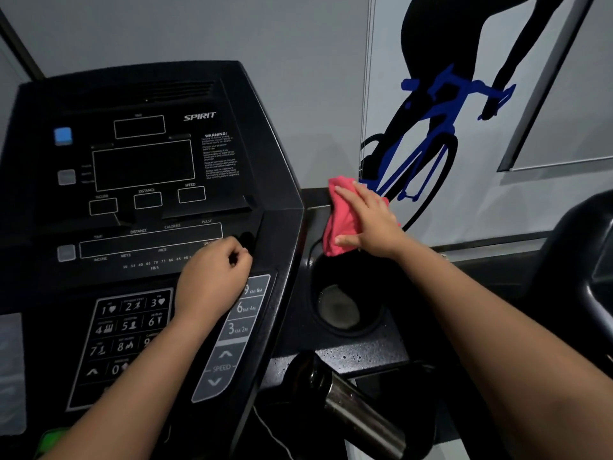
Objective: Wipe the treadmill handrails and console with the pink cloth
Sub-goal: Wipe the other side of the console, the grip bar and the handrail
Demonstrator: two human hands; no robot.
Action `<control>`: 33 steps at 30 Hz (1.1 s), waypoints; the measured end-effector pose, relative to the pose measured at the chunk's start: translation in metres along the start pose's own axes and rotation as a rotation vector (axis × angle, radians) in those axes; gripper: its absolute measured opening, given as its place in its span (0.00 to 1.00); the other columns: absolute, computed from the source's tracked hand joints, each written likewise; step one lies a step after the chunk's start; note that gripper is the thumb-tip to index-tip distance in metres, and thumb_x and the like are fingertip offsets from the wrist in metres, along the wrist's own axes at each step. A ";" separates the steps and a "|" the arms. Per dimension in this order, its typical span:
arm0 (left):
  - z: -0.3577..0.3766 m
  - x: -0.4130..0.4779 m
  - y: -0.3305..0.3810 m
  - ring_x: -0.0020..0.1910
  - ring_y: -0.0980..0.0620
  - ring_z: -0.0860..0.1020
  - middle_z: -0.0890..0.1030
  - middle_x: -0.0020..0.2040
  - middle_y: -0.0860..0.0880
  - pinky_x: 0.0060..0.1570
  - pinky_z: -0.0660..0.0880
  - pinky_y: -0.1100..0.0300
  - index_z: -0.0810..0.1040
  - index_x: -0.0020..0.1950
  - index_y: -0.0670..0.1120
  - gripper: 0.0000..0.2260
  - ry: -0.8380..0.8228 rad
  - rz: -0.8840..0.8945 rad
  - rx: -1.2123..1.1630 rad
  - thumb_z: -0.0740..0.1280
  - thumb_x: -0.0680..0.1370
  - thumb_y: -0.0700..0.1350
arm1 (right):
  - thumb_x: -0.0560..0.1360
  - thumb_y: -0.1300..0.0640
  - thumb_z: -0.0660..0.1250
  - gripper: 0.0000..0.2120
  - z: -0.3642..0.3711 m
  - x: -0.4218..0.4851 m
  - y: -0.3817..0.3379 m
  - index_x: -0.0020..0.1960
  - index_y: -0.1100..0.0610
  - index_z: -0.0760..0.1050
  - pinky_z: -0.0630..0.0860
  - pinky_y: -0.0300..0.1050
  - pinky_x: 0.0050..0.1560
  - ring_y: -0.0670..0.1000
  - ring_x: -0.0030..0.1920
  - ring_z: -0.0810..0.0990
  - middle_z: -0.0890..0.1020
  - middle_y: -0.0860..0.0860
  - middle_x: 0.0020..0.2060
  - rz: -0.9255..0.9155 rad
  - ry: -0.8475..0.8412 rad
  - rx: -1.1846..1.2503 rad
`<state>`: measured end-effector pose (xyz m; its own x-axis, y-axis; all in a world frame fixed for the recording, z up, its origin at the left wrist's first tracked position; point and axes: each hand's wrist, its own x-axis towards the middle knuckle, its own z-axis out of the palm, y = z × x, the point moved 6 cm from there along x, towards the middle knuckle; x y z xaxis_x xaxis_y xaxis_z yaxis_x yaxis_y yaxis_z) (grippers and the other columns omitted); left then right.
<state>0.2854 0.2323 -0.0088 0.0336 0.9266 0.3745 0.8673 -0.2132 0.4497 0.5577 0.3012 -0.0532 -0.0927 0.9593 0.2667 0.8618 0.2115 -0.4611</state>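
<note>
The black treadmill console [142,167] fills the left of the view, with dark displays and a number keypad below. My right hand [371,220] lies flat with straight fingers on the pink cloth [341,224], pressing it against the console's right wing above a round cup holder [345,307]. My left hand [212,280] rests on the console face beside the speed buttons, its fingers curled in a loose fist with nothing visible in it. A metal handrail grip [361,416] sticks out at the bottom centre.
A grey wall with a blue and black cyclist graphic [428,134] stands right behind the console. Another black machine part [583,260] curves in at the right edge. A thin white cord [268,433] hangs below the console.
</note>
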 end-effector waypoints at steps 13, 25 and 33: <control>0.003 0.004 0.004 0.32 0.55 0.70 0.73 0.31 0.52 0.28 0.60 0.59 0.71 0.35 0.45 0.10 0.012 0.038 -0.002 0.60 0.76 0.44 | 0.70 0.41 0.70 0.47 0.006 -0.009 0.031 0.77 0.46 0.43 0.60 0.64 0.68 0.62 0.69 0.63 0.59 0.56 0.73 0.216 0.066 0.057; 0.002 0.008 0.004 0.30 0.51 0.71 0.73 0.30 0.49 0.29 0.64 0.57 0.70 0.34 0.44 0.10 -0.016 -0.044 -0.093 0.62 0.75 0.45 | 0.67 0.34 0.68 0.53 0.022 0.029 -0.058 0.78 0.53 0.42 0.43 0.69 0.69 0.64 0.75 0.45 0.47 0.56 0.77 -0.177 -0.136 -0.528; -0.003 0.003 0.002 0.29 0.54 0.70 0.72 0.29 0.51 0.28 0.61 0.58 0.71 0.34 0.46 0.11 -0.006 -0.035 -0.094 0.63 0.77 0.45 | 0.66 0.33 0.69 0.48 0.006 -0.002 -0.003 0.77 0.41 0.46 0.50 0.64 0.73 0.55 0.76 0.45 0.48 0.48 0.77 -0.139 0.020 -0.178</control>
<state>0.2856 0.2339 -0.0050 0.0069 0.9358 0.3523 0.8175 -0.2082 0.5370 0.5525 0.2992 -0.0574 -0.2085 0.9188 0.3351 0.9161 0.3035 -0.2622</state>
